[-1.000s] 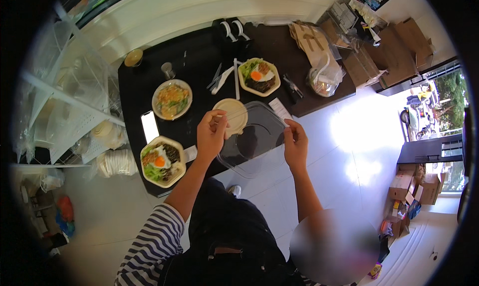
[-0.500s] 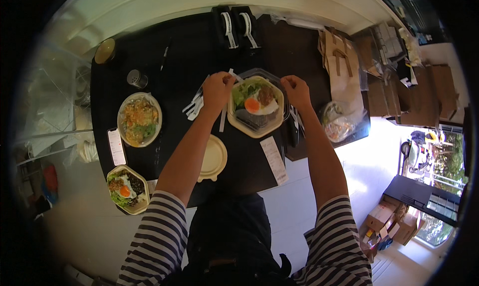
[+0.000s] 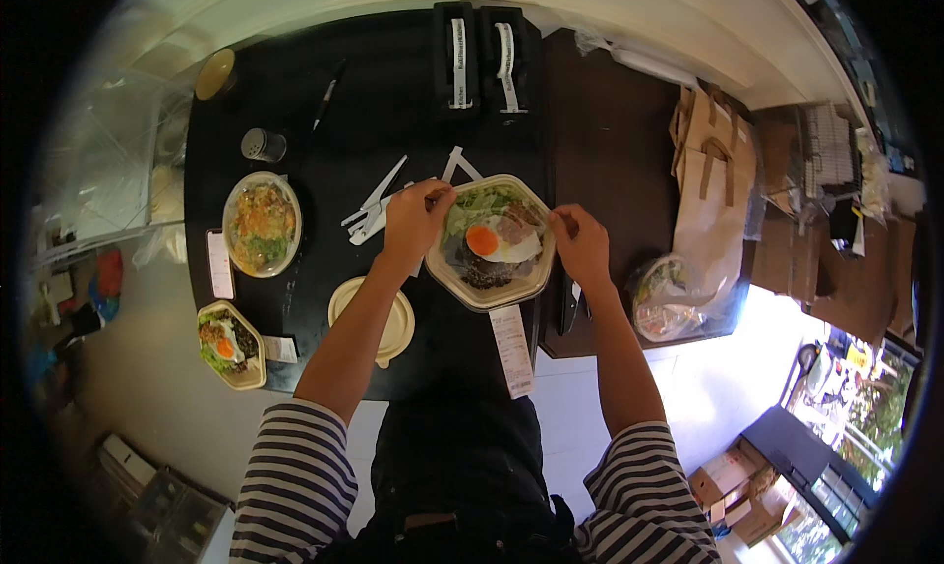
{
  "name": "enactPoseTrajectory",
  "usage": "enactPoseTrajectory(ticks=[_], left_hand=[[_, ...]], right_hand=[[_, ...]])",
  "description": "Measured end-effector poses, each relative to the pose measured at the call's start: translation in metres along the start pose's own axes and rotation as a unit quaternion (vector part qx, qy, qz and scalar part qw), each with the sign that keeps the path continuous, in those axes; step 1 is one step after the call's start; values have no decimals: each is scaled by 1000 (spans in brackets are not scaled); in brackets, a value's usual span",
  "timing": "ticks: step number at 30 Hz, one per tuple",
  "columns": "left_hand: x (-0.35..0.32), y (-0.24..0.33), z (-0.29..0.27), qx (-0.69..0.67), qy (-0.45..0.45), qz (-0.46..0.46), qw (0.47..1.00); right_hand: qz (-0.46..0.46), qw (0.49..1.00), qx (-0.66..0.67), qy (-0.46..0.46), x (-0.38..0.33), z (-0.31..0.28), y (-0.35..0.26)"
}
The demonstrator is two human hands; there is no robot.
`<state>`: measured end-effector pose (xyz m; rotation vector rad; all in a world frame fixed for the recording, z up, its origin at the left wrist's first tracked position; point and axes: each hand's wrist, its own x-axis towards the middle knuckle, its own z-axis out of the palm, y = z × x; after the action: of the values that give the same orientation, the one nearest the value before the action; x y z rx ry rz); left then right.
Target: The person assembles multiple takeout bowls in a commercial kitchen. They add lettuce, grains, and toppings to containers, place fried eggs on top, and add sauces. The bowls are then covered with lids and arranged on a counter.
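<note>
A hexagonal takeaway bowl [image 3: 447, 284] in front of me holds greens, a fried egg with an orange yolk and dark food. A clear plastic lid [image 3: 511, 232] lies over it, its edge lining up closely with the rim. My left hand [image 3: 411, 225] pinches at the left edge and my right hand [image 3: 582, 241] at the right edge, fingers bent and closed. Whether the lid is snapped down I cannot tell. White paper strips [image 3: 459, 161] stick out beyond the left hand, and a printed receipt [image 3: 511, 353] lies just below the bowl.
White plastic cutlery [image 3: 374, 210] and a round beige lid [image 3: 393, 323] lie left of the bowl. Farther left are a covered food bowl [image 3: 263, 225], a phone [image 3: 219, 264], a shaker [image 3: 264, 145] and an open egg bowl [image 3: 231, 346]. Tape dispensers [image 3: 457, 62] stand behind; paper bags [image 3: 713, 180] lie right.
The clear lid, earlier offset toward the far right of the bowl, now sits more squarely over it. Both hands stay at its sides. The view has shifted slightly.
</note>
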<state>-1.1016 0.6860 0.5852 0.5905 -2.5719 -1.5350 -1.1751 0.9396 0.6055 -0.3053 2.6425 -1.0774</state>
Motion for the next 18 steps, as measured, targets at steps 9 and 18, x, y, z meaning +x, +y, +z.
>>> enactPoseTrajectory(ticks=[9,18], left_hand=[[27,-32,-12,-120,-191,-83,971],[-7,-68,11,-100,-200,-63,973]], right_hand=[[-87,978,64,-177,77,12,-22],[-31,929,93,-357,90,43,22]])
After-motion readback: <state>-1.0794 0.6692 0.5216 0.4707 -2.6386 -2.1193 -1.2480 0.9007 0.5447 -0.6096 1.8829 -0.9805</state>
